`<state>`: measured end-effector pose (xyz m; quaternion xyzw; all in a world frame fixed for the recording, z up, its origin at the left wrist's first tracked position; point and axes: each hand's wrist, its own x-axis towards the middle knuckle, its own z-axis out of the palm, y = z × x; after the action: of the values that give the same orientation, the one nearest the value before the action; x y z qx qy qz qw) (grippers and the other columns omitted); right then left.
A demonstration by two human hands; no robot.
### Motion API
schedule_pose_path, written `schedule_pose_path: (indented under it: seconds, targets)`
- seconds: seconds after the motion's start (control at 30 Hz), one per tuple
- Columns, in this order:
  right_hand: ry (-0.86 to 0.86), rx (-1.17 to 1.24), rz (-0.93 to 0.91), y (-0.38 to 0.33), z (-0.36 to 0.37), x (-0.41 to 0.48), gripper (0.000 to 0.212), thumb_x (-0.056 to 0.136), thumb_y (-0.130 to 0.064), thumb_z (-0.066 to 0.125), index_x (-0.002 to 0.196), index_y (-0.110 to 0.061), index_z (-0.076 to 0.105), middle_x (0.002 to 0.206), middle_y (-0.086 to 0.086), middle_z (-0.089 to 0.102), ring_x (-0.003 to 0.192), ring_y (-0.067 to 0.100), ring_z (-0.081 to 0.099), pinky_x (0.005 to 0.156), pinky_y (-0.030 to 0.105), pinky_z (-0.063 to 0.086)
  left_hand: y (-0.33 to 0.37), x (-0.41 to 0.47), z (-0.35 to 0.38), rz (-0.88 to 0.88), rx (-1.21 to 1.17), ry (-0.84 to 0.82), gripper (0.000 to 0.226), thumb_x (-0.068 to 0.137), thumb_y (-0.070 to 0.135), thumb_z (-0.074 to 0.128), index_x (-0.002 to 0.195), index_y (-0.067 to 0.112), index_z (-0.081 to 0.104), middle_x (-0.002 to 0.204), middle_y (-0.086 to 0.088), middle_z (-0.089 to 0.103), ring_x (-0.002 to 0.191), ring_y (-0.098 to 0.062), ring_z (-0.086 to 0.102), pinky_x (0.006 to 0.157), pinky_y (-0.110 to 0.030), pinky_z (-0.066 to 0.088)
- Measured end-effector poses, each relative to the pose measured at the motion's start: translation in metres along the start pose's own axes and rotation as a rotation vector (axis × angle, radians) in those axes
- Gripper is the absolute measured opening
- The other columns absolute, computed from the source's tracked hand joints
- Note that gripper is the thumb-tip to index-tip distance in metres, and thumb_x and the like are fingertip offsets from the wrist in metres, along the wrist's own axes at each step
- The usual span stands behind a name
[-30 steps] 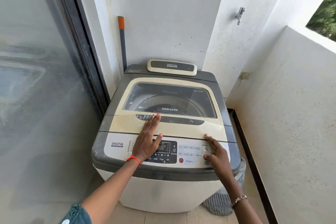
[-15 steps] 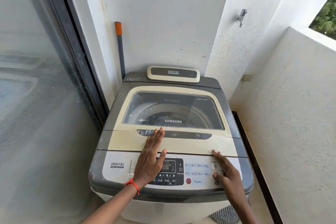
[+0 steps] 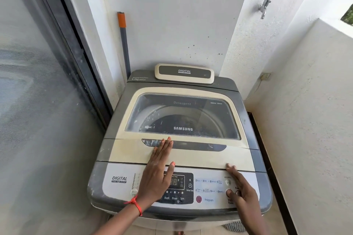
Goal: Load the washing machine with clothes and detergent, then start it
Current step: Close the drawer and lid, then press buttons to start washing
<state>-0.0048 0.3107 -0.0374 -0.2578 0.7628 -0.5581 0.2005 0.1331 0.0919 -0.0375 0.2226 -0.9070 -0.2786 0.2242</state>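
Observation:
A grey and cream top-loading washing machine (image 3: 254, 158) fills the middle of the view, its lid (image 3: 200, 156) down. Through the lid's glass window (image 3: 183, 114) I see the drum with something dark inside. My left hand (image 3: 158, 173) lies flat, fingers straight, across the lid's front strip, with the fingertips at the dark lid handle (image 3: 200, 146) and the palm over the control panel (image 3: 210, 185). My right hand (image 3: 240, 187) rests on the panel's right end; its thumb touches a round button there and its fingers reach the lid's edge.
A glass sliding door (image 3: 38, 101) stands close on the left. A grey pole with an orange tip (image 3: 123, 44) leans in the corner behind the machine. White walls close the back and right, with a tap (image 3: 264, 6) and a wall socket (image 3: 265, 76). A striped basket (image 3: 234, 227) peeks out below right.
The view has moved closer to the machine and tilted down. Both hands stay in the same places on the lid and the panel.

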Motion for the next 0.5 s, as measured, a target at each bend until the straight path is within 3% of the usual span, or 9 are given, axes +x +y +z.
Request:
schedule_pose_path:
  seconds: [0.13,0.2,0.23,0.3,0.4,0.5]
  targets:
    - [0.018,-0.043,-0.031,-0.003,0.0,0.007,0.062,0.08,0.005,0.058,0.109,-0.05,0.059,0.129,-0.031,0.05,0.13,-0.009,0.036,0.101,0.006,0.034,0.001,0.002,0.002,-0.026,0.066,-0.006,0.06,0.096,0.036,0.028,0.151,0.026,0.006,0.158,0.016,0.001,0.146,-0.001,-0.002,0.118,-0.019,-0.007]
    - [0.056,-0.074,-0.062,-0.015,0.002,0.018,0.052,0.085,0.002,0.058,0.113,-0.041,0.059,0.129,-0.039,0.044,0.131,-0.01,0.032,0.093,-0.001,0.035,0.004,0.01,0.0,-0.047,0.095,0.01,0.059,0.097,0.036,0.026,0.151,0.023,0.006,0.158,0.012,0.002,0.145,0.0,-0.004,0.118,-0.022,-0.009]
    - [0.067,-0.101,-0.087,-0.022,0.003,0.027,0.048,0.087,0.002,0.057,0.117,-0.035,0.057,0.128,-0.042,0.042,0.132,-0.011,0.03,0.096,-0.002,0.031,0.005,0.017,-0.002,-0.053,0.118,0.014,0.059,0.097,0.037,0.024,0.151,0.021,0.006,0.159,0.01,0.003,0.145,0.0,-0.005,0.119,-0.025,-0.01]
    - [0.065,-0.169,-0.148,-0.034,0.005,0.05,0.044,0.089,-0.002,0.054,0.123,-0.03,0.053,0.131,-0.04,0.042,0.133,-0.011,0.027,0.105,0.001,0.02,0.003,0.034,-0.005,-0.058,0.178,0.021,0.059,0.097,0.04,0.021,0.151,0.02,0.007,0.158,0.007,0.004,0.145,-0.002,-0.003,0.118,-0.028,-0.013]
    - [0.014,-0.362,-0.213,-0.051,0.015,0.092,0.04,0.093,-0.013,0.05,0.131,-0.025,0.046,0.143,-0.018,0.034,0.138,0.0,0.02,0.112,0.016,0.015,-0.003,0.065,-0.011,-0.095,0.282,0.022,0.063,0.095,0.047,0.017,0.15,0.018,0.011,0.157,0.007,0.006,0.146,-0.008,0.005,0.118,-0.035,-0.014]
    - [-0.023,-0.564,-0.235,-0.053,0.026,0.129,0.042,0.097,-0.026,0.044,0.137,-0.018,0.04,0.15,-0.007,0.03,0.138,0.001,0.015,0.112,0.017,0.009,-0.012,0.092,-0.017,-0.157,0.391,-0.054,0.084,0.084,0.067,-0.002,0.15,0.016,0.006,0.155,0.008,-0.001,0.145,-0.009,-0.003,0.118,-0.043,-0.011]
